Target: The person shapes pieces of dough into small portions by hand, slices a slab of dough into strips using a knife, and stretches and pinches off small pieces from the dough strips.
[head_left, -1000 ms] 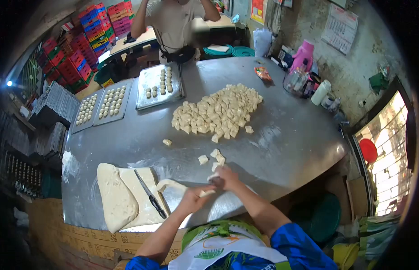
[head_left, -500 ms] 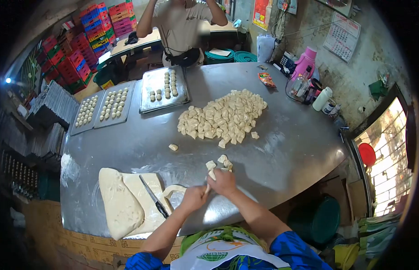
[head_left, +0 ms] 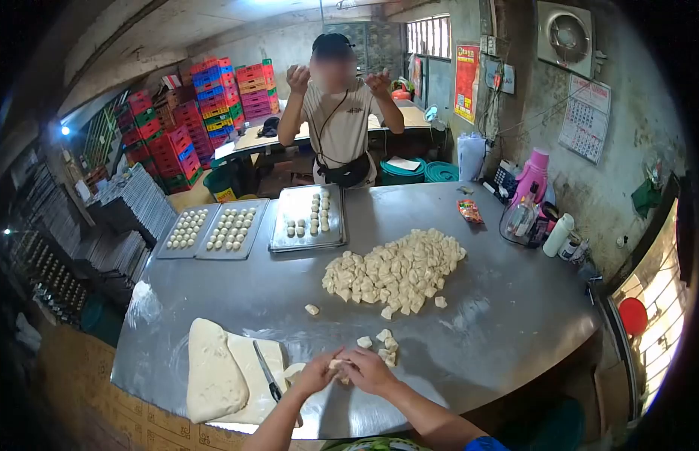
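Observation:
Just above the table's near side, my left hand point(head_left: 315, 376) and my right hand point(head_left: 366, 373) meet, fingers closed on a pale piece of dough point(head_left: 336, 364). A curved dough strip point(head_left: 292, 370) lies beside my left hand. Several cut dough pieces point(head_left: 387, 347) rest just beyond my right hand. To the left is a large folded slab of dough point(head_left: 215, 376), with a long knife point(head_left: 266, 370) lying on its flatter part, black handle towards me. Farther back a big heap of dough pieces point(head_left: 398, 272) covers the table's middle, and one loose piece point(head_left: 312, 309) sits apart from it.
Trays with round dough balls point(head_left: 230, 228) and a metal tray point(head_left: 285, 218) line the far left side of the steel table point(head_left: 237, 289). A pink thermos point(head_left: 532, 177) and bottles stand at the right. A person point(head_left: 342, 128) faces me across the table, both hands raised.
The view has tilted upward, showing more of the room and the person opposite. My hands have come closer together around the dough. The knife and slab stay in place on the table.

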{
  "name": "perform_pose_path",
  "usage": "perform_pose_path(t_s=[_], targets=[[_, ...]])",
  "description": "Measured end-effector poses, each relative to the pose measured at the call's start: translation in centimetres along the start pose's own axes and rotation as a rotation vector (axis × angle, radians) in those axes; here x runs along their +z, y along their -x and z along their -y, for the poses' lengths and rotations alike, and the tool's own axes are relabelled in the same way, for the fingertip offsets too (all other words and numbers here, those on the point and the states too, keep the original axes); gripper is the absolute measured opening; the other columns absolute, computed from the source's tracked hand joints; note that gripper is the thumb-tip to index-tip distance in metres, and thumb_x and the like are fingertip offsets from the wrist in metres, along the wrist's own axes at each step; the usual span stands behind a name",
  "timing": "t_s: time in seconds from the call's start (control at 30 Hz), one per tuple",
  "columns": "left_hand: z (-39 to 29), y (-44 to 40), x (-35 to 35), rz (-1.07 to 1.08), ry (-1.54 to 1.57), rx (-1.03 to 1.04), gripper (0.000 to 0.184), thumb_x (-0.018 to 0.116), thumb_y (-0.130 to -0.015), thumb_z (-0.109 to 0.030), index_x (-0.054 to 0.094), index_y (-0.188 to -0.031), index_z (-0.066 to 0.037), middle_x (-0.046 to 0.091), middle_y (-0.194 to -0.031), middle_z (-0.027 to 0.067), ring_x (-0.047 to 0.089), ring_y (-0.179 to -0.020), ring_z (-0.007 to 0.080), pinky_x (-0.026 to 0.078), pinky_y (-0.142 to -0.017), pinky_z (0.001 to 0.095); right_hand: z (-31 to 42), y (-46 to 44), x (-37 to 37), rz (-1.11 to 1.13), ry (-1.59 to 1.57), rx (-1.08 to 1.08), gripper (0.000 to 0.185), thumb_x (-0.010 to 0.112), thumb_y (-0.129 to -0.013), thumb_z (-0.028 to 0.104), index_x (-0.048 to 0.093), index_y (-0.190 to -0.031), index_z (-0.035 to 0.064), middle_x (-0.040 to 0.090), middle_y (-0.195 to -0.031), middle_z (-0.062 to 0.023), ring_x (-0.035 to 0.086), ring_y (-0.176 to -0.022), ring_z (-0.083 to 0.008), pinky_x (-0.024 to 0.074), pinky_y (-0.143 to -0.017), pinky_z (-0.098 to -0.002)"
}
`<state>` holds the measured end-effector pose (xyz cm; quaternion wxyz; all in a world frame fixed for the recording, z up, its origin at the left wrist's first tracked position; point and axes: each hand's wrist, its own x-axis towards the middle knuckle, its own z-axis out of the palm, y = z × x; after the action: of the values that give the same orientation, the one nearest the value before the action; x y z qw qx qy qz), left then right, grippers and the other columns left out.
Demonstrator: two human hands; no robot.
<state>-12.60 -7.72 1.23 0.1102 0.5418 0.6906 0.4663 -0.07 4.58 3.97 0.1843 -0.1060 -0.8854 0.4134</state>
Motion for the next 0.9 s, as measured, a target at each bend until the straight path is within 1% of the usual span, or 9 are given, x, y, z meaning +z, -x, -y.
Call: perform_pose_path(t_s=[0.1,0.13,0.2,0.27,0.33,0.43,0.63,0.77,0.9], targets=[[2.6,1.5,1.2,0.288,-0.008,-0.386,0.050,0.063,-0.079,-0.007,0.062,-0.129,-0.005,0.069,-0.114,0.0181,0.065,-0.092,0.0326,0.050,-0.082,0.0394,-1.8,-0.2,2.1,-0.227,0.193,-0.054,0.027,0.068,-0.088,0.033,0.066,-0.100,0.0087,0.064,-0.092,-0.0094,0.062,-0.074,-0.0277,0.0484,-0.067,-0.0374],[2.5,1.8,1.3,0.356,-0.013,-0.463,0.048,0.064,-0.079,-0.008,0.064,-0.127,-0.005,0.071,-0.110,0.0175,0.067,-0.089,0.0318,0.051,-0.079,0.0386,-3.2,0.3,3.0,-0.150,0.267,0.121,0.027,0.067,-0.088,0.033,0.066,-0.099,0.0088,0.064,-0.091,-0.0087,0.063,-0.079,-0.0289,0.0487,-0.069,-0.0389],[-1.2,2.4,0.8,0.326,-0.003,-0.226,0.040,0.064,-0.080,-0.009,0.068,-0.120,-0.005,0.072,-0.097,0.0156,0.066,-0.079,0.0312,0.050,-0.073,0.0378,-5.9,0.4,2.9,-0.062,0.347,0.296,0.027,0.067,-0.088,0.034,0.066,-0.099,0.0089,0.064,-0.091,-0.0079,0.064,-0.083,-0.0301,0.0489,-0.071,-0.0403],[-3.5,2.1,0.2,0.304,0.015,0.020,0.033,0.064,-0.081,-0.010,0.072,-0.112,-0.005,0.073,-0.084,0.0137,0.066,-0.069,0.0305,0.050,-0.067,0.0371,-7.2,-0.4,1.7,0.236,0.506,0.530,0.024,0.067,-0.086,0.030,0.066,-0.099,0.0099,0.064,-0.086,-0.0076,0.065,-0.083,-0.0313,0.0486,-0.070,-0.0418],[-3.6,1.7,-0.8,0.262,0.161,-0.200,0.036,0.064,-0.080,-0.009,0.070,-0.116,-0.004,0.073,-0.087,0.0145,0.065,-0.070,0.0309,0.050,-0.068,0.0363,-6.5,0.4,2.7,0.141,0.423,0.461,0.023,0.067,-0.085,0.029,0.066,-0.098,0.0100,0.063,-0.085,-0.0077,0.065,-0.082,-0.0314,0.0484,-0.068,-0.0417],[3.7,0.8,0.6,0.032,0.037,0.007,0.037,0.063,-0.081,-0.009,0.069,-0.117,-0.004,0.073,-0.089,0.0140,0.064,-0.071,0.0290,0.050,-0.069,0.0350,-5.6,0.4,3.0,-0.166,0.217,0.183,0.019,0.067,-0.084,0.026,0.068,-0.093,0.0102,0.063,-0.082,-0.0079,0.065,-0.077,-0.0314,0.0477,-0.064,-0.0414],[1.3,-0.9,-1.2,-0.269,0.093,0.109,0.037,0.063,-0.082,-0.007,0.068,-0.118,-0.003,0.074,-0.094,0.0132,0.063,-0.076,0.0257,0.051,-0.073,0.0329,-1.2,-1.5,3.6,-0.064,0.005,-0.058,0.015,0.065,-0.085,0.024,0.068,-0.090,0.0100,0.063,-0.081,-0.0087,0.064,-0.071,-0.0325,0.0473,-0.061,-0.0420],[2.8,1.2,0.2,0.210,0.190,-0.371,0.038,0.063,-0.082,-0.007,0.068,-0.119,-0.003,0.074,-0.097,0.0118,0.064,-0.079,0.0238,0.051,-0.075,0.0313,-1.6,-0.9,4.7,-0.351,0.156,0.095,0.019,0.065,-0.086,0.027,0.066,-0.088,0.0087,0.064,-0.083,-0.0084,0.063,-0.071,-0.0321,0.0474,-0.062,-0.0412],[-1.9,1.5,-1.7,0.309,0.229,-0.007,0.039,0.062,-0.082,-0.005,0.068,-0.121,-0.003,0.074,-0.096,0.0116,0.064,-0.079,0.0234,0.051,-0.075,0.0307,-8.6,0.0,3.3,-0.079,0.431,0.455,0.025,0.065,-0.085,0.033,0.064,-0.089,0.0080,0.066,-0.086,-0.0088,0.061,-0.069,-0.0299,0.0476,-0.062,-0.0389]])
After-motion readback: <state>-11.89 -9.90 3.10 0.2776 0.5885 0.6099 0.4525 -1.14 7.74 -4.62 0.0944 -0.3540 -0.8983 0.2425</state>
